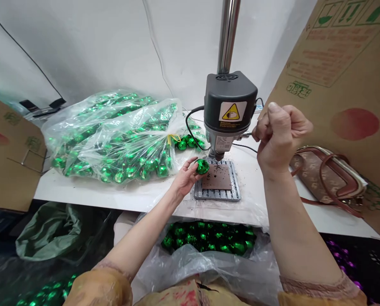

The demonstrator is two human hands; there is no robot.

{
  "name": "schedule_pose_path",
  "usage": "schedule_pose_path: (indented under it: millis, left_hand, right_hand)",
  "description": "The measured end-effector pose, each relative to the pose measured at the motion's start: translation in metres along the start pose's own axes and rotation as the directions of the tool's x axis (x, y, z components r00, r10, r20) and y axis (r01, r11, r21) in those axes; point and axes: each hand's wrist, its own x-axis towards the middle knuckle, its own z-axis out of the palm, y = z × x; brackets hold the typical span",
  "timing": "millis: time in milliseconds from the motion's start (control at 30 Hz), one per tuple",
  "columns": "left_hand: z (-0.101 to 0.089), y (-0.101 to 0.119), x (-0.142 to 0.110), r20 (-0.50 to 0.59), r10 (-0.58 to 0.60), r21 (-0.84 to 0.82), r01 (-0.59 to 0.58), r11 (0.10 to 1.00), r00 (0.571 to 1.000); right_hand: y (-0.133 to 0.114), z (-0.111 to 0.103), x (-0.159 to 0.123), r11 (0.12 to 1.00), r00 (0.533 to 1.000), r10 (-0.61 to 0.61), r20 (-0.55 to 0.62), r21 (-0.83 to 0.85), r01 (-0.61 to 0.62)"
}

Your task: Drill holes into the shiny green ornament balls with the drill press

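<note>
My left hand (pixel 186 176) pinches a shiny green faceted bead (pixel 203 166) and holds it at the left edge of the drill press base plate (pixel 218 179), just below the spindle. My right hand (pixel 281 131) is closed in a fist around the thin metal feed lever (pixel 248 134) on the right side of the dark grey drill head (pixel 230 104). The brown pad on the base plate is dotted with holes and dust.
A large clear bag of green beads (pixel 120 136) lies on the white table (pixel 113 193) to the left. Another open bag of green beads (pixel 209 240) sits below the table edge near my lap. A brown purse (pixel 327 174) and cardboard boxes (pixel 346 72) stand at right.
</note>
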Motion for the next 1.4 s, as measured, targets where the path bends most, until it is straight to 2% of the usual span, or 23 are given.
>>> schedule_pose_path:
  millis: [133, 233, 400, 533, 833, 967, 1067, 1333, 1400]
  left_hand:
    - [0.001, -0.009, 0.010, 0.004, 0.096, 0.178, -0.095, 0.980, 0.995]
    - [-0.001, -0.018, 0.015, 0.064, 0.153, 0.282, -0.165, 0.945, 0.986]
    - [-0.004, -0.026, 0.020, 0.152, 0.175, 0.340, -0.218, 0.915, 0.973]
    - [-0.005, -0.029, 0.026, 0.206, 0.210, 0.395, -0.277, 0.876, 0.956]
    - [-0.006, -0.035, 0.031, 0.353, 0.177, 0.539, -0.354, 0.764, 0.919]
    - [-0.002, -0.035, 0.027, 0.351, 0.148, 0.592, -0.342, 0.730, 0.924]
    - [0.003, -0.038, 0.023, 0.334, 0.155, 0.592, -0.335, 0.733, 0.930]
    - [0.011, -0.048, 0.016, 0.254, 0.146, 0.500, -0.259, 0.826, 0.956]
    - [0.012, -0.050, 0.016, 0.249, 0.157, 0.473, -0.262, 0.841, 0.956]
  right_hand:
    - [0.000, 0.000, -0.001, 0.999, 1.000, -0.016, 0.018, -0.042, 0.017]
    - [0.000, 0.000, -0.001, 0.997, 0.999, -0.037, 0.032, -0.067, 0.039]
    - [0.001, -0.001, -0.001, 0.986, 0.998, -0.053, 0.045, -0.158, 0.059]
    - [0.001, -0.001, -0.001, 0.992, 0.996, -0.065, 0.053, -0.108, 0.070]
    - [0.001, -0.001, 0.000, 0.983, 0.999, -0.039, 0.019, -0.181, 0.042]
    - [-0.001, -0.001, -0.001, 0.959, 0.999, -0.031, 0.025, -0.280, 0.037]
    - [-0.002, 0.000, -0.002, 0.975, 0.999, -0.037, 0.024, -0.217, 0.041]
    - [-0.002, 0.000, 0.000, 0.992, 0.999, -0.040, 0.021, -0.118, 0.042]
    - [-0.001, -0.002, -0.001, 0.989, 0.999, -0.042, 0.026, -0.143, 0.045]
